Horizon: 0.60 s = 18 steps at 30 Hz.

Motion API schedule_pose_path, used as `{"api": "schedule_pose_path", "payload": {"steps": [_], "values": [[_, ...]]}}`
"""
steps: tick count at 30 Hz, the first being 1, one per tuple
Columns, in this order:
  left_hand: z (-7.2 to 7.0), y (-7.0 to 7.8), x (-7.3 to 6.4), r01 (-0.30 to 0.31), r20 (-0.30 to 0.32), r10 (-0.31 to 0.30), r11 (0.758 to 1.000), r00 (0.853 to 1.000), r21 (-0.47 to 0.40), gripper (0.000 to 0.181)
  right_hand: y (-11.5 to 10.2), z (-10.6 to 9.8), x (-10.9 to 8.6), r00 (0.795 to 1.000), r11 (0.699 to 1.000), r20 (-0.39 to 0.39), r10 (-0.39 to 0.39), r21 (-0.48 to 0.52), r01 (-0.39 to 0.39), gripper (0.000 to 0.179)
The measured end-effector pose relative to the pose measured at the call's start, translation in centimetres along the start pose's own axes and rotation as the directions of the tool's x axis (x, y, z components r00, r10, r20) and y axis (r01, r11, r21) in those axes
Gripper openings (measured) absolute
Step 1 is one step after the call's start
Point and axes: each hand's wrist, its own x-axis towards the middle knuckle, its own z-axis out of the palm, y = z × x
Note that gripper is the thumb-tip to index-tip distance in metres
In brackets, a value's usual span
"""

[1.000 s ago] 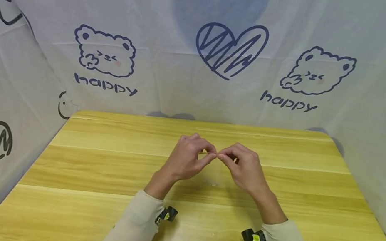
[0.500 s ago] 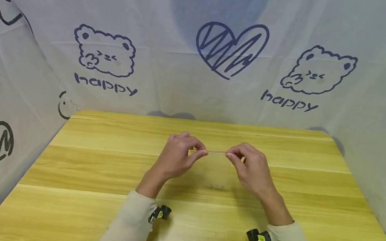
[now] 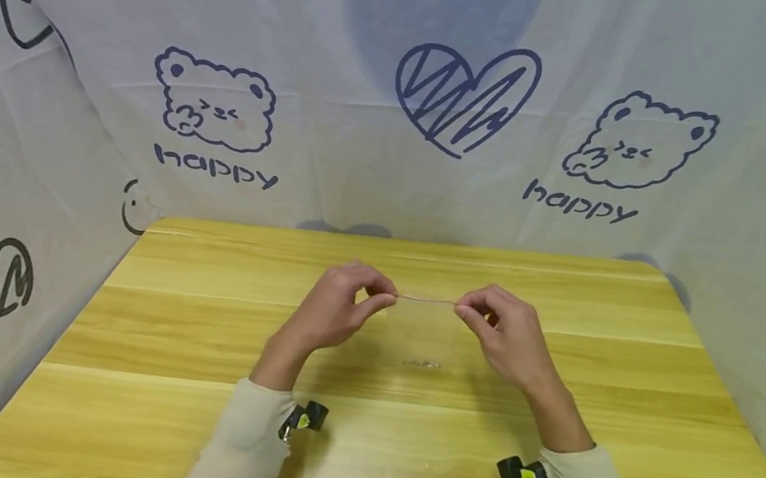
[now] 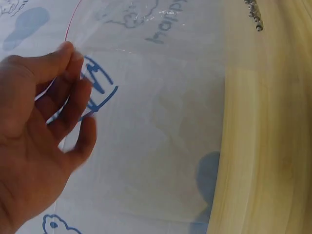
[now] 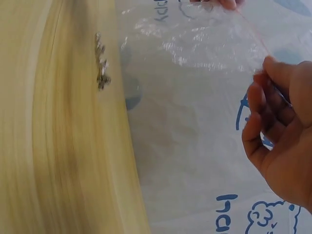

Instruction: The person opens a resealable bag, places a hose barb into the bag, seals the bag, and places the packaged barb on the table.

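Observation:
A clear zip-lock bag (image 3: 419, 332) hangs upright between my hands, its reddish seal strip (image 4: 72, 19) running along the top. Several small metal pieces that look like screws (image 5: 101, 63) lie in a row at the bottom of the bag. My left hand (image 3: 338, 307) pinches the left end of the strip between thumb and index finger. At the right end, the thumb and index finger of my right hand (image 3: 507, 334) pinch the same strip. In both wrist views the other fingers are loosely curled. The strip looks nearly straight; whether it is fully sealed I cannot tell.
Beneath the hands lies a light wood-grain table (image 3: 173, 423). A white cloth (image 3: 340, 132) printed with bears and hearts hangs behind it and along the sides. Black wrist cameras (image 3: 305, 419) sit on both sleeves.
My hands started close together at the middle of the strip and have slid apart, left hand leftward and right hand rightward. More of the strip and the bag now shows between them.

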Motion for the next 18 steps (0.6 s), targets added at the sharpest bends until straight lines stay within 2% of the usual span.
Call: {"api": "schedule_pose_path", "payload": {"steps": [2, 5, 9, 12, 14, 18], "values": [[-0.3, 0.0, -0.2, 0.027, 0.038, -0.024, 0.997, 0.999, -0.076, 0.012, 0.0, -0.2, -0.2, 1.0, 0.999, 0.026, 0.01, 0.035, -0.011, 0.006], [-0.8, 0.2, -0.5, 0.073, 0.091, -0.056, 0.977, 0.994, -0.202, 0.012, 0.1, -0.3, -0.4, 0.998, 0.996, 0.06, 0.017, 0.089, -0.022, 0.009], [-1.0, 0.2, -0.7, 0.157, 0.176, -0.108, 0.944, 0.978, -0.29, 0.013, 0.2, -0.4, -0.5, 0.991, 0.988, 0.119, 0.063, 0.134, -0.079, 0.012], [-0.7, -0.3, -0.8, 0.232, 0.234, -0.165, 0.925, 0.958, -0.299, 0.015, 0.6, 0.0, -0.4, 0.975, 0.98, 0.181, 0.127, 0.132, -0.152, 0.013], [-0.3, -0.8, -0.9, 0.275, 0.252, -0.205, 0.919, 0.946, -0.284, 0.016, 1.0, 0.4, -0.2, 0.963, 0.975, 0.213, 0.164, 0.112, -0.191, 0.014], [0.7, -1.8, -0.8, 0.323, 0.217, -0.277, 0.921, 0.936, -0.218, 0.015, 1.7, 1.6, 0.4, 0.951, 0.971, 0.23, 0.206, 0.073, -0.228, 0.016]]}}
